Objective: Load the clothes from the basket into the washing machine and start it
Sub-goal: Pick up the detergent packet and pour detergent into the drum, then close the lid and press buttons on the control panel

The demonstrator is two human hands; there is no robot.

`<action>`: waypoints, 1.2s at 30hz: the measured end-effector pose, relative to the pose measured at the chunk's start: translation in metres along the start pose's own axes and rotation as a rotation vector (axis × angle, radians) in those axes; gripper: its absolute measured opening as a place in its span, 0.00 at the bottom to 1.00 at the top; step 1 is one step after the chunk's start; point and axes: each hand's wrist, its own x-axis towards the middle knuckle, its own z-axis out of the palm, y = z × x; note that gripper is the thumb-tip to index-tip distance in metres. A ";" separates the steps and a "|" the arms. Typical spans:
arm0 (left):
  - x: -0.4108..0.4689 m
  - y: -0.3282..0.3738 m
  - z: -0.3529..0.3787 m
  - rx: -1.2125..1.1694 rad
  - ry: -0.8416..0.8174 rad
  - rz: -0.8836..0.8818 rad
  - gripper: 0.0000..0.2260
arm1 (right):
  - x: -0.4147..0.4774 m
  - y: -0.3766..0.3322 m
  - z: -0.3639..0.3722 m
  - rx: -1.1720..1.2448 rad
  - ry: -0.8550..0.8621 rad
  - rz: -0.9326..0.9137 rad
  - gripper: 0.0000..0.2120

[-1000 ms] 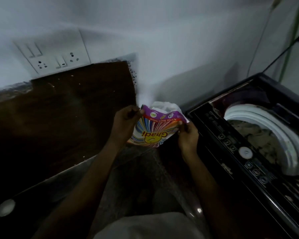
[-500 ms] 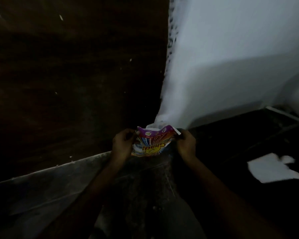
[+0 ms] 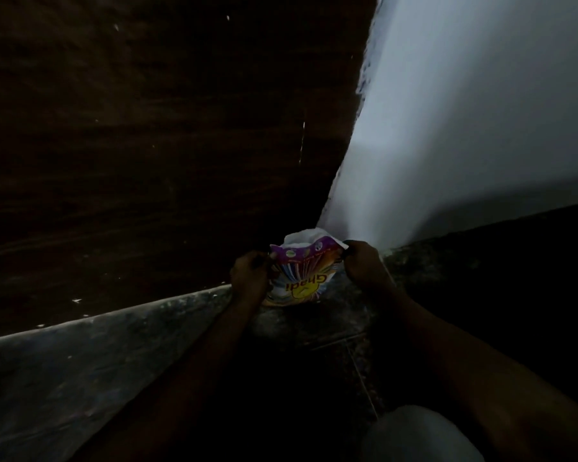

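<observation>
Both hands, left hand (image 3: 249, 278) and right hand (image 3: 361, 263), pinch the detergent pouch (image 3: 297, 278) between them by its top corners; soft, light, probably spill-prone.

Left hand (image 3: 249, 278) and right hand (image 3: 362, 263) each pinch a top corner of a purple detergent packet (image 3: 301, 278), mouth open. Packet sits low at a corner where dark wood panel (image 3: 154, 145) meets white wall (image 3: 474, 128).
</observation>
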 end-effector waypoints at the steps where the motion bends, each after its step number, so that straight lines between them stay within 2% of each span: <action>1: 0.003 -0.001 0.003 0.016 0.006 0.008 0.08 | 0.005 0.004 0.005 -0.009 0.003 -0.007 0.22; 4: 0.023 -0.006 0.009 0.013 0.034 0.039 0.07 | 0.023 0.008 0.016 -0.024 0.039 0.010 0.18; 10: 0.043 -0.007 0.007 0.146 0.063 0.022 0.11 | 0.044 0.006 0.028 -0.049 0.013 0.082 0.11; 12: 0.034 0.000 0.004 0.173 0.044 -0.026 0.13 | 0.038 -0.002 0.020 -0.039 0.004 0.107 0.11; 15: 0.016 0.024 -0.003 0.171 0.074 -0.067 0.14 | 0.020 -0.020 -0.005 -0.001 -0.018 0.150 0.18; 17: 0.000 0.051 -0.010 0.203 0.075 -0.065 0.15 | 0.006 -0.035 -0.028 -0.003 -0.029 0.177 0.18; 22: -0.059 0.142 -0.027 0.286 -0.059 -0.106 0.15 | -0.049 -0.095 -0.106 -0.116 -0.084 0.237 0.11; 27: -0.126 0.235 -0.050 0.395 -0.253 0.055 0.14 | -0.102 -0.167 -0.195 -0.150 -0.071 0.266 0.11; 32: -0.200 0.325 -0.095 0.515 -0.293 0.237 0.16 | -0.161 -0.242 -0.286 -0.166 -0.044 0.306 0.12; 36: -0.256 0.405 -0.140 0.580 -0.358 0.359 0.16 | -0.210 -0.296 -0.356 -0.216 0.027 0.200 0.12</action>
